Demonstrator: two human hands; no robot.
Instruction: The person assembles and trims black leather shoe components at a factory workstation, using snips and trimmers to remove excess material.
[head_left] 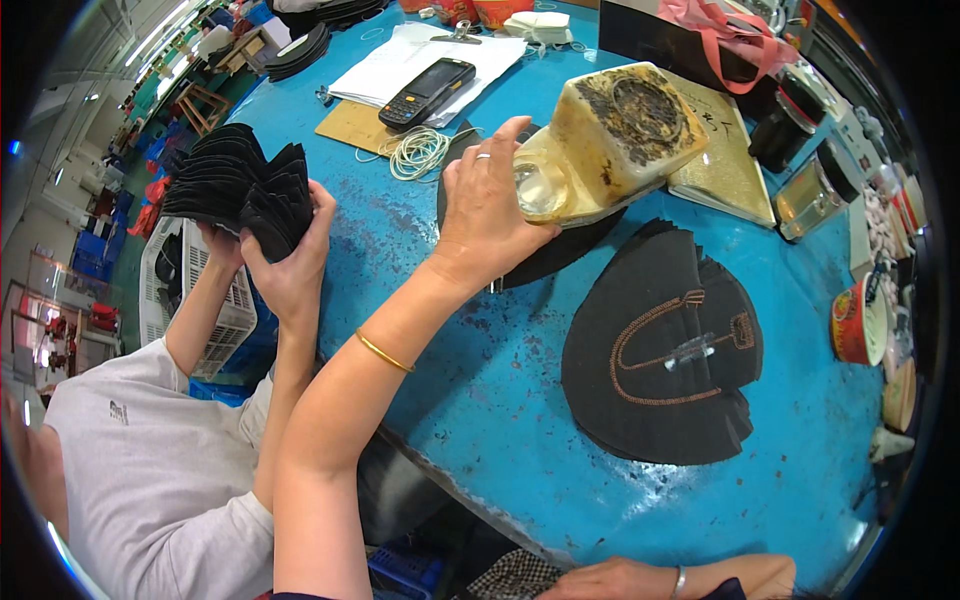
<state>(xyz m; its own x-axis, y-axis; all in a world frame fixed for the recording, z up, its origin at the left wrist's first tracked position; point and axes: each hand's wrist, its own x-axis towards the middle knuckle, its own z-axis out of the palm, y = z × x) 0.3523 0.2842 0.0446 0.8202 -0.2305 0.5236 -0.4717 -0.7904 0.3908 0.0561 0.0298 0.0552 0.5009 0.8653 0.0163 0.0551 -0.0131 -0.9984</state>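
Note:
My left hand reaches across the table and grips the near side of a stained, whitish plastic container. Dark, crusted residue covers the container's upturned face, and it is tilted over a dark flat piece that it partly hides. To the right lies a stack of black cut pieces with brown stitching and a strip of clear tape on top. At the lower edge rests my right hand, beside a checked cloth; its fingers are partly cut off by the frame.
At left, a co-worker's hands hold a bundle of black pieces above a white plastic basket. Around the blue table are a handheld scanner, papers, coiled cord, jars and a red tub.

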